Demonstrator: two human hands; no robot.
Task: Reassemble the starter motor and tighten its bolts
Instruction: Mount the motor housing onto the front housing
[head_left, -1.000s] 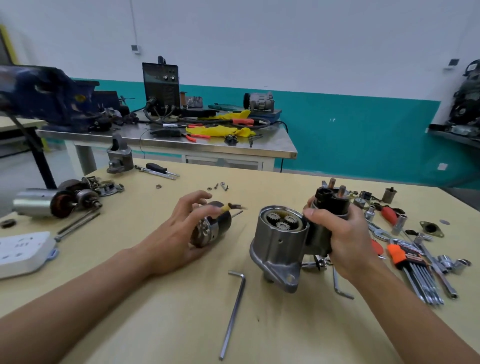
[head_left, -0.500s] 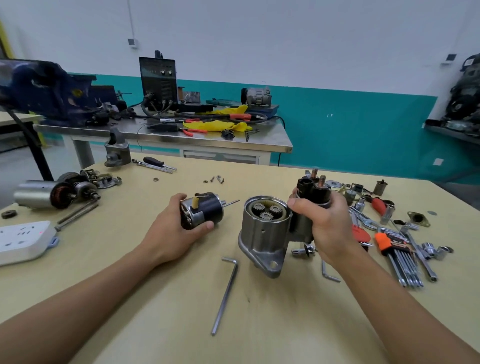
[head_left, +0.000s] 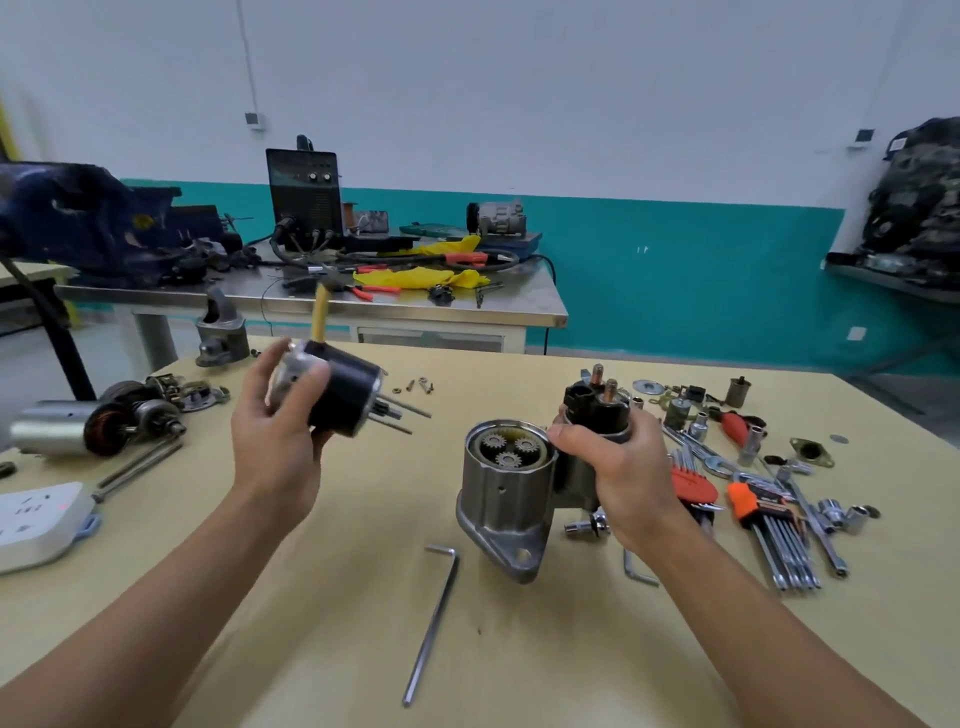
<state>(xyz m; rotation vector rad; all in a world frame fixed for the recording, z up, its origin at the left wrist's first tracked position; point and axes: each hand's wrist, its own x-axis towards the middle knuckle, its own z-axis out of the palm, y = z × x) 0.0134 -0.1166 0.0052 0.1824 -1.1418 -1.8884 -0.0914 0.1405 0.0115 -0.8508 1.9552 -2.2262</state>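
The cast-metal housing (head_left: 501, 499) stands upright on the pale yellow tabletop (head_left: 337, 649). Its round mouth opens upward and shows three small toothed gears (head_left: 509, 449), and a flat mounting ear with a hole juts out at its base on the near side. Joined to its right side is the black solenoid (head_left: 597, 413), topped with two copper-coloured studs. The right hand (head_left: 618, 475) wraps fingers and thumb round that part. Up and to the left of the housing, well apart from it and off the table, the left hand (head_left: 275, 447) grips the smooth black motor can (head_left: 345, 392) at its shiny end cap. The can is tilted — a yellow lead (head_left: 319, 314) rises from it, and thin steel rods (head_left: 408, 413) point toward the housing. Bare tabletop lies between can and housing. A long L-shaped hex key (head_left: 431, 623) lies just in front of the housing. To the right of the housing is a set of keys (head_left: 763, 519) in an orange holder — its printing is too small to read.
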